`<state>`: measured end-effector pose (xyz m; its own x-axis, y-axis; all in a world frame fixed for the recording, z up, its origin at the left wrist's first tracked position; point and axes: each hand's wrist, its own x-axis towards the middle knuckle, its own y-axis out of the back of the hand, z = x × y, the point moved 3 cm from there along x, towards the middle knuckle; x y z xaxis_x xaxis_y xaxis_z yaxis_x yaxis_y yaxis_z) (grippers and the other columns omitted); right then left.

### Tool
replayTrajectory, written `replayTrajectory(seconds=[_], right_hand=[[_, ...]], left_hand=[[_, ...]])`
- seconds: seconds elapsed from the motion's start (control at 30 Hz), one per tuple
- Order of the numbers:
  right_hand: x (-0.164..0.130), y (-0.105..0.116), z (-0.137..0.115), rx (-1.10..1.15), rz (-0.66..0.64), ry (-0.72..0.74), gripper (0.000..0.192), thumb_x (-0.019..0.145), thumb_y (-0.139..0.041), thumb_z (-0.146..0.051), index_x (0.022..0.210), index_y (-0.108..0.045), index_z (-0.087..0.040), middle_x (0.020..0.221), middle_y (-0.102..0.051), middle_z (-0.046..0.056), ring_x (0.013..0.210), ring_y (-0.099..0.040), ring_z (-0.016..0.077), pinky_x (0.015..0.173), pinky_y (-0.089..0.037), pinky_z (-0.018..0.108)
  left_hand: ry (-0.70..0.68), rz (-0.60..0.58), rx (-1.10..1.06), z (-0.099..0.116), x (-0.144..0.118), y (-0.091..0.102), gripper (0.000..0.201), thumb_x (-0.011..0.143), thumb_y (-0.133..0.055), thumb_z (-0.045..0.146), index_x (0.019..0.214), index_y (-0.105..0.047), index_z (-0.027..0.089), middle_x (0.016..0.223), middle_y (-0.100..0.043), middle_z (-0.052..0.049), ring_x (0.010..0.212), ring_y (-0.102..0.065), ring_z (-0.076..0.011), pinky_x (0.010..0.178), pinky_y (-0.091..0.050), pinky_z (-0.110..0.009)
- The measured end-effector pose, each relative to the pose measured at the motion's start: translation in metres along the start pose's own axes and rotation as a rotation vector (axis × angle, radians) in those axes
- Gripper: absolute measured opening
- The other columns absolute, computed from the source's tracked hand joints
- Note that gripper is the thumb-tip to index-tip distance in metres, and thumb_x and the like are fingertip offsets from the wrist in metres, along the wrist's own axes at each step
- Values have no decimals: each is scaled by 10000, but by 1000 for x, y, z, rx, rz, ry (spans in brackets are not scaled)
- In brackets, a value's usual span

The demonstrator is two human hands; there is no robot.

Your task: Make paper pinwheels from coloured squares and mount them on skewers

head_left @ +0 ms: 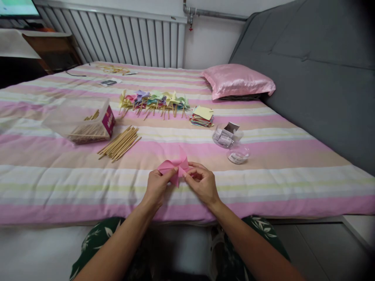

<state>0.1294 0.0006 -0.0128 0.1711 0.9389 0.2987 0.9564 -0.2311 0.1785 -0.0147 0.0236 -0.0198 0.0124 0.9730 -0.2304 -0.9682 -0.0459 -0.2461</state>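
Both hands pinch a pink paper pinwheel (pixel 175 168) just above the bed (pixel 263 179), close to the middle of its near edge. The left hand (pixel 156 187) grips the pinwheel's left blade between thumb and fingers; the right hand (pixel 202 182) closes its fingertips on the centre fold from the right. The two hands nearly meet, with only the paper between them. The pinwheel faces up toward the camera, one blade pointing to the far edge of the bed and one down toward the near edge, so its longer span runs near to far. Its centre and right blades are covered by the fingers, so how the folds meet there cannot be told.

Toward the left edge lies a bundle of wooden sticks (pixel 119 143), pointing aslant from the near left to the far right, beside a clear plastic box (pixel 80 121) tipped on its side with more sticks inside. Further back a row of finished pinwheels (pixel 154 102) runs left to right, a stack of coloured paper squares (pixel 202 116) at its right end. Two small clear tubs (pixel 227 136) sit right of centre; their contents are hard to make out. A pink pillow (pixel 238 80) rests by the far right corner.
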Motion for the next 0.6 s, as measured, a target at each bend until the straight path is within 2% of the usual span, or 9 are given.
replayTrajectory(seconds=[0.17, 0.43, 0.6], right_hand=[[1, 0, -1, -26, 20, -5, 91, 714, -653, -250, 667, -684, -178, 982, -663, 114, 950, -640, 220, 662, -542, 266], [0, 1, -1, -32, 35, -57, 118, 716, -648, -275, 669, -681, -171, 1015, -649, 107, 778, -667, 181, 635, -545, 274], [0, 1, 0, -29, 45, -61, 105, 708, -645, -262, 659, -674, -174, 983, -664, 105, 842, -664, 199, 671, -544, 277]], left_hand=[[1, 5, 12, 0, -1, 0, 214, 612, -745, 308, 583, -632, 128, 542, -587, 6, 505, -465, -84, 515, -345, -211], [-18, -8, 32, -1, 0, 0, 190, 623, -737, 304, 601, -646, 139, 562, -590, 18, 529, -473, -85, 531, -354, -204], [-48, -28, 49, 1, -1, -1, 182, 618, -739, 300, 662, -678, 134, 596, -602, 12, 558, -488, -89, 552, -371, -200]])
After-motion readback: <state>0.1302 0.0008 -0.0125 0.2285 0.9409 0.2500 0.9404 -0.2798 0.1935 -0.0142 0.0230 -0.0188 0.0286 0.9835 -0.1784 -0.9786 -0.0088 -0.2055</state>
